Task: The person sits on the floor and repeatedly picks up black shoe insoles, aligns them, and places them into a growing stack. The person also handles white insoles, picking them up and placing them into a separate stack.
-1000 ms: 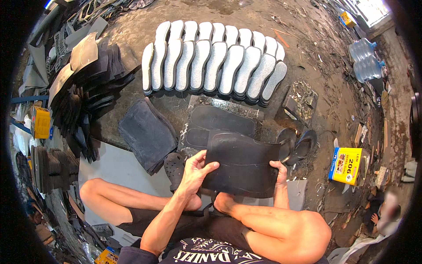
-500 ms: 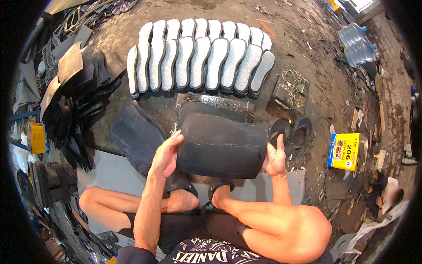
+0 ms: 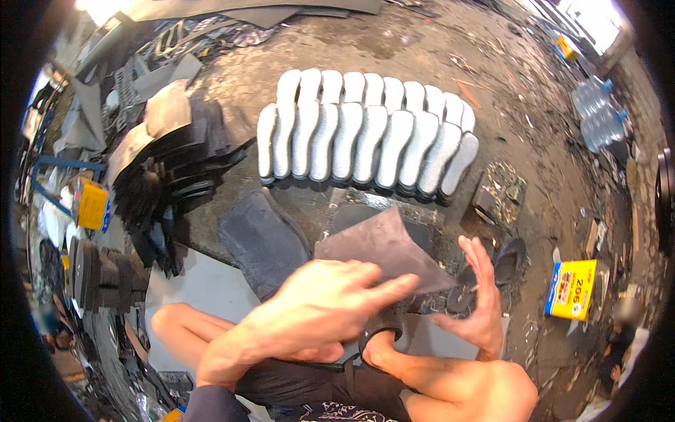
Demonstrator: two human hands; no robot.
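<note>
A brownish-grey sheet (image 3: 387, 246) is tilted in front of me, one corner pointing away. My left hand (image 3: 316, 302), smeared by motion, crosses its near edge with fingers pointing right; whether they grip it is hidden. To the right, my right hand (image 3: 481, 302) is open, fingers and thumb apart, touching nothing visible. Behind the tilted sheet lies a dark sheet (image 3: 415, 232), partly covered, on a low work surface. Stacked dark sheets (image 3: 260, 235) rest left of it.
Two rows of insoles with pale tops (image 3: 348, 144) stand beyond. Cut sheets (image 3: 169, 162) are piled at left. On the right are a pair of black flip-flops (image 3: 510, 260), a scrap-covered block (image 3: 500, 193), a yellow tin (image 3: 571, 290) and clear water bottles (image 3: 598, 116).
The dark sheet with drawn outlines, held between both hands, has given way to a tilted brownish face. My left hand moved right across its near edge; my right hand came off. The view shifted.
</note>
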